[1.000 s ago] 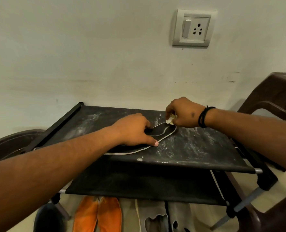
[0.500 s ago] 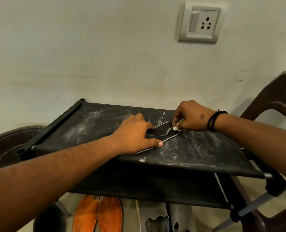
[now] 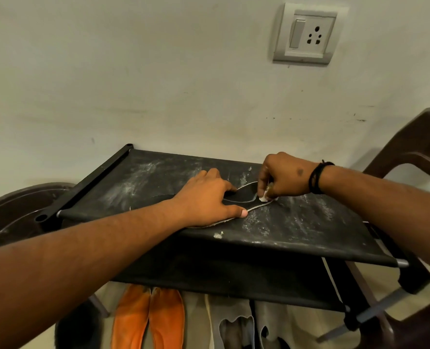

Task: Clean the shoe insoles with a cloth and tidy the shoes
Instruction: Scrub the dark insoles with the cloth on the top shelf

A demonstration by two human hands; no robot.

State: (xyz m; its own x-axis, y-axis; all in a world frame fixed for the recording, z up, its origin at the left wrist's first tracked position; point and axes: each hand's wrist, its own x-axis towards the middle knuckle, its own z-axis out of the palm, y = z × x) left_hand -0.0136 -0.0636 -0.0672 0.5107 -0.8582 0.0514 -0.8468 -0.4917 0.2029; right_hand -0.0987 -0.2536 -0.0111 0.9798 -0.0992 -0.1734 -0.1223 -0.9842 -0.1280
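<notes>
Black insole (image 3: 244, 199) with a pale edge lying flat on the dusty top shelf (image 3: 297, 222) of a black fabric shoe rack, toward the shelf's middle. Left hand (image 3: 208, 197) pressed palm-down on the insole, fingers spread and fairly straight, thumb tip at the insole's near edge. Right hand (image 3: 283, 178) at the insole's far-right end, fingers curled and pinching a small white cloth (image 3: 264, 197) against that end. Black band (image 3: 316, 176) round the right wrist. Below the shelf, a pair of orange shoes (image 3: 148, 318) and greyish footwear (image 3: 234, 323) beside them. Above the shelf on the wall, a switch and socket plate (image 3: 307, 34). Right of the shelf, a brown plastic chair (image 3: 410, 147); left of it, a dark round tub (image 3: 12, 212)
</notes>
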